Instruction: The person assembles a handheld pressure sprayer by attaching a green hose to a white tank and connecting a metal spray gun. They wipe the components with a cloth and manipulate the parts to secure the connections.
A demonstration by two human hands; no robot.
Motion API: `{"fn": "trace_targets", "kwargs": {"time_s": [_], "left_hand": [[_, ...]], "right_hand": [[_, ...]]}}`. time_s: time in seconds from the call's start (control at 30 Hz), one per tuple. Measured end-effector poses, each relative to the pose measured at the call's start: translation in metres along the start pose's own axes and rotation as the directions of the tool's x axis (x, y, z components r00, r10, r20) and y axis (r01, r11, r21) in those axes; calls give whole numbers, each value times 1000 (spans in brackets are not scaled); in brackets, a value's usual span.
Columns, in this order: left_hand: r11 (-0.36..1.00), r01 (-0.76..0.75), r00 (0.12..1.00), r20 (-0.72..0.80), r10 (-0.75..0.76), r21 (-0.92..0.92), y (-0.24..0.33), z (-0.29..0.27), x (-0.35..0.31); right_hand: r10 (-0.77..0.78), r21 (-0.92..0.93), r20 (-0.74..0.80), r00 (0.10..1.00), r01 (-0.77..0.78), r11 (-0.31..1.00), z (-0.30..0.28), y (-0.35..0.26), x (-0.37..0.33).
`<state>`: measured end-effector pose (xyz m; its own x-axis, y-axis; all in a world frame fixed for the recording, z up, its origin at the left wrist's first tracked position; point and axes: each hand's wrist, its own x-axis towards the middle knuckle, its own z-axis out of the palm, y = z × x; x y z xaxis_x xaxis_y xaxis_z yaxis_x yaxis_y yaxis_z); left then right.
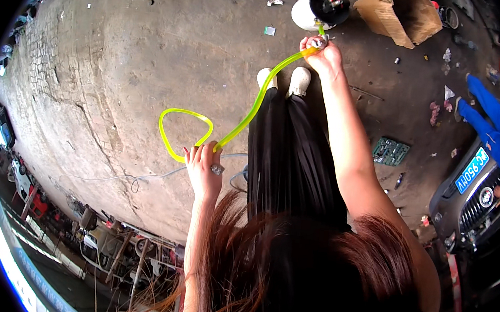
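Note:
A bright yellow-green flexible hose runs between my two hands. My left hand is closed round it, and a loop of the hose stands out to the left of my fingers. A small shiny piece shows at the edge of that hand; I cannot make out what it is. Farther ahead, my right hand grips the hose at its far part, beside a silvery metal fitting. Just beyond that hand, a short green length leads to a white canister with a black top carrying red parts.
An open cardboard box stands right of the canister. A green tool case lies on the stained concrete floor. At the right, a person in blue trousers is by a dark car. A thin grey cable crosses the floor.

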<state>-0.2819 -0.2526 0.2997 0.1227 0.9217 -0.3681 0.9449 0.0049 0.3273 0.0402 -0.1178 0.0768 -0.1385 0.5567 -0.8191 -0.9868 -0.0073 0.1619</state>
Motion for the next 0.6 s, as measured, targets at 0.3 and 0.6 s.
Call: {"fn": "trace_targets", "kwargs": {"time_s": [0.3, 0.6], "left_hand": [[975, -160, 981, -131, 141, -155, 27, -33, -4], [936, -206, 978, -102, 184, -286, 48, -40, 9]], "right_hand": [[28, 33, -29, 999, -27, 999, -16, 57, -69], [88, -16, -39, 995, -88, 996, 20, 85, -170]]}}
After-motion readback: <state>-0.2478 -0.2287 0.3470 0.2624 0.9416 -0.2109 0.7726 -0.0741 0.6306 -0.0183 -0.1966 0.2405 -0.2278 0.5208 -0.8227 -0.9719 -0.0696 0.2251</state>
